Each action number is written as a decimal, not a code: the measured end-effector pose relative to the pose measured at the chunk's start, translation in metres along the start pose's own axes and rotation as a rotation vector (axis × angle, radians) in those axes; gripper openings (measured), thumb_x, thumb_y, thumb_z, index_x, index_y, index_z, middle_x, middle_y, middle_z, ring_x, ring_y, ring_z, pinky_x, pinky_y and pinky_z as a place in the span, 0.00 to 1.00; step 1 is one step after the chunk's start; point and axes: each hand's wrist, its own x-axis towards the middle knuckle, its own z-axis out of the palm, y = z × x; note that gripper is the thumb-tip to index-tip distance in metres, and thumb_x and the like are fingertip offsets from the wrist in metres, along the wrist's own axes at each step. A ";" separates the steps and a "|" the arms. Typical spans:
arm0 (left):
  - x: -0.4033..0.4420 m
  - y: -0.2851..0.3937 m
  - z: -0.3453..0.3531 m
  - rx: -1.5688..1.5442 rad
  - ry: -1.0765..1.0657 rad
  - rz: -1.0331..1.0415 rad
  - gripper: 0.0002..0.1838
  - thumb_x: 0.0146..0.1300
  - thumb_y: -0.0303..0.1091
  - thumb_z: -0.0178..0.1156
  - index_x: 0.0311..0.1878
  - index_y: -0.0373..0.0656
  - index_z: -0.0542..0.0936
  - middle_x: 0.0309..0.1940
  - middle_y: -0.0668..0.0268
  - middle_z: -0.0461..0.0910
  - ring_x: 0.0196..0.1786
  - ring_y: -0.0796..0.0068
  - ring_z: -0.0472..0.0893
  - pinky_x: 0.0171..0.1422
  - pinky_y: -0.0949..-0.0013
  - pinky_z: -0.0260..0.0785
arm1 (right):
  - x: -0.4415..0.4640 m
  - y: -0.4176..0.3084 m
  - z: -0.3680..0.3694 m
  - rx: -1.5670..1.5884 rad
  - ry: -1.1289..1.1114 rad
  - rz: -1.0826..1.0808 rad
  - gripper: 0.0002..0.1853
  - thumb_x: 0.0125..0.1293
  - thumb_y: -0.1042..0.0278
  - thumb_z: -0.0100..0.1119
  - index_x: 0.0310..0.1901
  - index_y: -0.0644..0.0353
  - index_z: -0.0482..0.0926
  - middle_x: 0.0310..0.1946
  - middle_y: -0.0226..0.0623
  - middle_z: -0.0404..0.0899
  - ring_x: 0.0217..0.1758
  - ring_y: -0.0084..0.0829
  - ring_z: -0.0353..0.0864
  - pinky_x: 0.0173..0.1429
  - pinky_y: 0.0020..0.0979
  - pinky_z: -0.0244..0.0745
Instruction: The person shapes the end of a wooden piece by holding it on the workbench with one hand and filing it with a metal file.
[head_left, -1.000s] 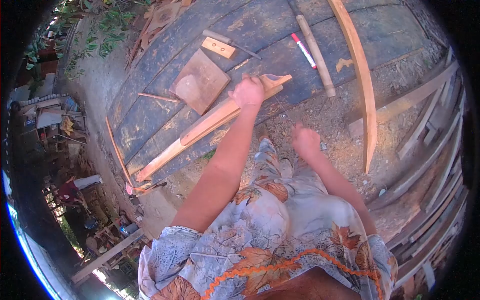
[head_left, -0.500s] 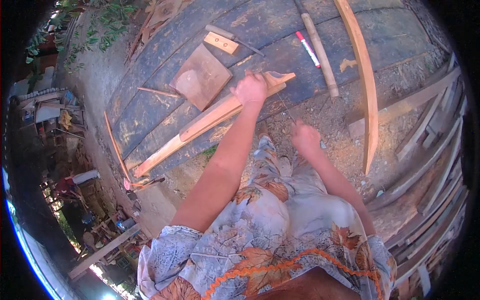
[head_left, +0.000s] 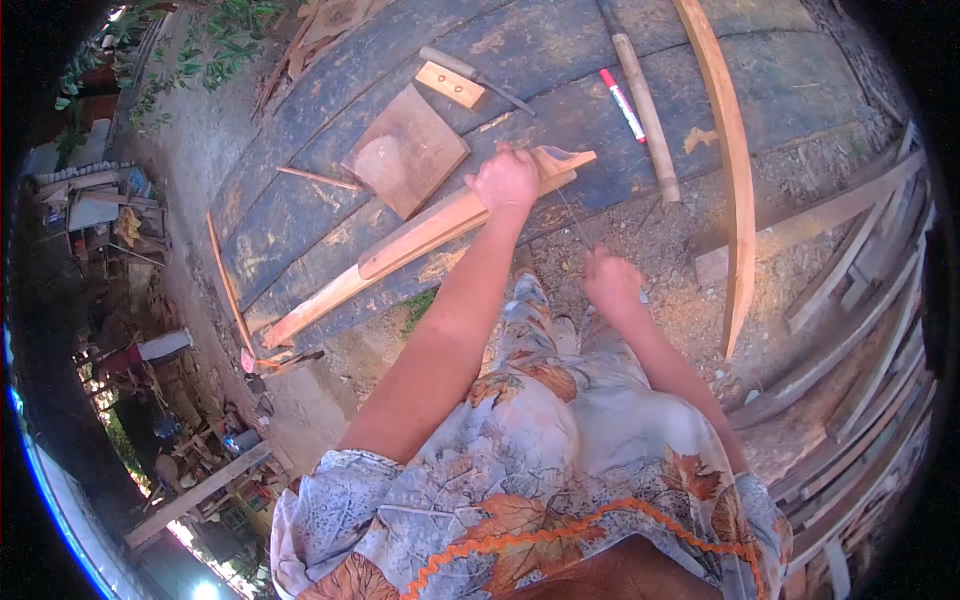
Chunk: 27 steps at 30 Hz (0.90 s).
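Note:
My left hand is closed over a long piece of pale wood, close to its curved, notched upper end. The wood lies slantwise along the near edge of the dark plank table. Below and right of that end, my right hand is closed on a thin metal tool, perhaps a file. Its slim shaft points up towards the underside of the wood by the shaped end. The tool's handle is hidden in my fingers, and I cannot tell whether its tip touches the wood.
On the table are a square brown board, a small block with two holes, a chisel-like tool, a red-capped marker and a round wooden stick. A curved beam crosses the right side, near stacked timber.
My right hand and the thin tool have shifted very slightly, while my left hand keeps its hold on the wood. The whole view has moved a little.

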 end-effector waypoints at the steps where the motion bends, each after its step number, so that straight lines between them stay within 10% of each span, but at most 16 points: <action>1: 0.000 0.000 -0.001 0.007 -0.002 0.008 0.20 0.62 0.43 0.41 0.45 0.45 0.78 0.35 0.49 0.83 0.42 0.52 0.82 0.58 0.46 0.59 | 0.003 -0.002 0.001 0.000 -0.001 -0.004 0.08 0.61 0.67 0.49 0.33 0.63 0.74 0.22 0.54 0.78 0.28 0.53 0.81 0.36 0.51 0.75; 27: 0.001 -0.002 0.005 0.012 0.037 0.006 0.19 0.62 0.44 0.41 0.43 0.45 0.78 0.33 0.50 0.83 0.40 0.53 0.83 0.56 0.47 0.60 | 0.040 -0.027 -0.007 0.062 0.010 -0.003 0.12 0.64 0.63 0.48 0.35 0.63 0.75 0.27 0.54 0.80 0.36 0.53 0.81 0.42 0.49 0.73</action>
